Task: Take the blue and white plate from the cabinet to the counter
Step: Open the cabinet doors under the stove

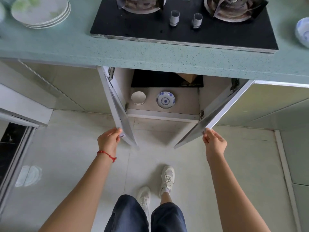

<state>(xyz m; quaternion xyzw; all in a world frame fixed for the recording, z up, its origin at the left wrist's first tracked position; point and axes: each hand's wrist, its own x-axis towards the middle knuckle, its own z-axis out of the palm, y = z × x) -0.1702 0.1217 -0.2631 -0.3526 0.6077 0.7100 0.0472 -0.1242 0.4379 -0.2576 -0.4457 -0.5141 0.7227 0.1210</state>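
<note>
The blue and white plate (165, 99) lies flat on the floor of the low cabinet (184, 104) under the counter, right of centre. Both cabinet doors stand swung out toward me. My left hand (109, 139) grips the outer edge of the left door (117, 104). My right hand (214, 142) grips the outer edge of the right door (217, 113). Both hands are well in front of the plate and apart from it. The green speckled counter (150, 56) runs above the cabinet.
A plain white bowl (138, 97) sits left of the plate in the cabinet. A black gas hob (184, 29) covers the counter's middle. Stacked white plates (41, 11) stand on the counter at far left, a blue and white bowl (302, 31) at far right. My feet stand on the tiled floor below.
</note>
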